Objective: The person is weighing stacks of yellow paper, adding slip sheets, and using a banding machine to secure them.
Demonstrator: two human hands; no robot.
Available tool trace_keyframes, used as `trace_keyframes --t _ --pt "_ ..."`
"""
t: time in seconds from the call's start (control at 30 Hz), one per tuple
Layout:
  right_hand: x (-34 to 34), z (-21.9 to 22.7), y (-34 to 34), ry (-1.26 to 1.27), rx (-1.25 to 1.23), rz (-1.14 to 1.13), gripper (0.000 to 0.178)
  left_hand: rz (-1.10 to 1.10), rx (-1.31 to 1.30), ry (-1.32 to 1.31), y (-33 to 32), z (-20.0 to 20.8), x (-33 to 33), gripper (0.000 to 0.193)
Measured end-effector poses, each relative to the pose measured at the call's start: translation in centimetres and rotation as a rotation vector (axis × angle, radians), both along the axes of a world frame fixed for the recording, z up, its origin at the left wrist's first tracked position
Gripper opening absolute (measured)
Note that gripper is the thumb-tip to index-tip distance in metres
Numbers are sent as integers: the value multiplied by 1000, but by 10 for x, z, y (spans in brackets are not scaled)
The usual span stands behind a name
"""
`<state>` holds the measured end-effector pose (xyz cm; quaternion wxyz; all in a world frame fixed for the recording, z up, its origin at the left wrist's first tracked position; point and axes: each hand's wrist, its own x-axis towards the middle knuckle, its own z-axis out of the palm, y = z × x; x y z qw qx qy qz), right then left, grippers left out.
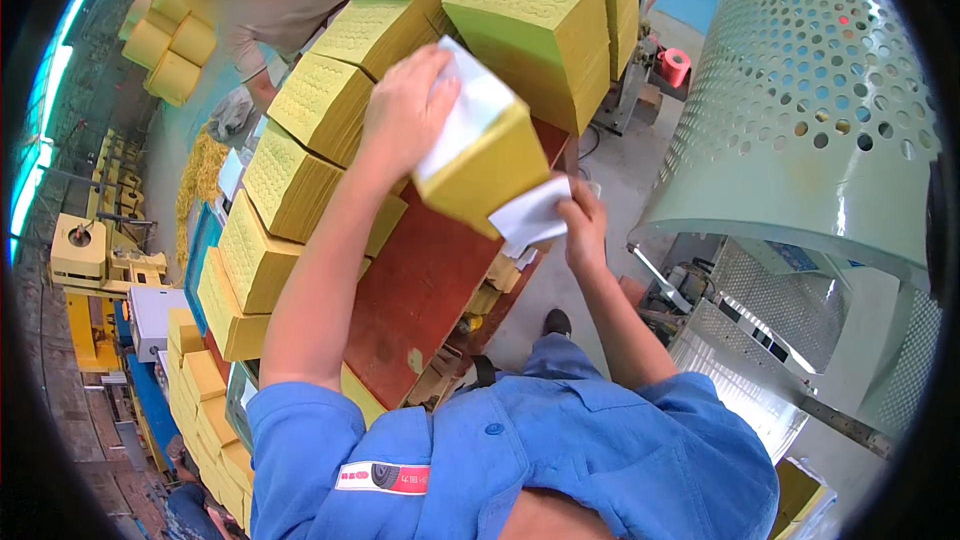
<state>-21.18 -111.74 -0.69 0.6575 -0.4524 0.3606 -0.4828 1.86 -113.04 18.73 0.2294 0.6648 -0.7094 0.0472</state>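
A stack of yellow paper (485,175) with a white sheet (470,100) over its top sits tilted at the centre, somewhat blurred. My left hand (405,115) is closed over its far left edge, thumb against the white sheet. At the near right corner, my right hand (583,225) pinches a white paper flap (530,217) between thumb and fingers. Whether this flap joins the top sheet I cannot tell. Just left of the stack run several more yellow paper blocks (320,95) with wavy embossed tops.
Below the stack is a red-brown tabletop (395,290). A large yellow block (530,20) stands beyond it. On the right rises a pale green perforated metal guard (790,140). A co-worker (275,0) is at the far left, beyond the blocks. Yellow machinery (95,250) stands left.
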Motion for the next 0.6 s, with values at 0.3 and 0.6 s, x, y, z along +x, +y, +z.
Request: trace_keyframes --t 0.3,0.6 --pt "-28 -42 39 -549 734 348 33 -181 128 -224 102 39 -33 51" --pt "-16 8 52 -368 582 388 34 307 162 36 127 27 -17 71"
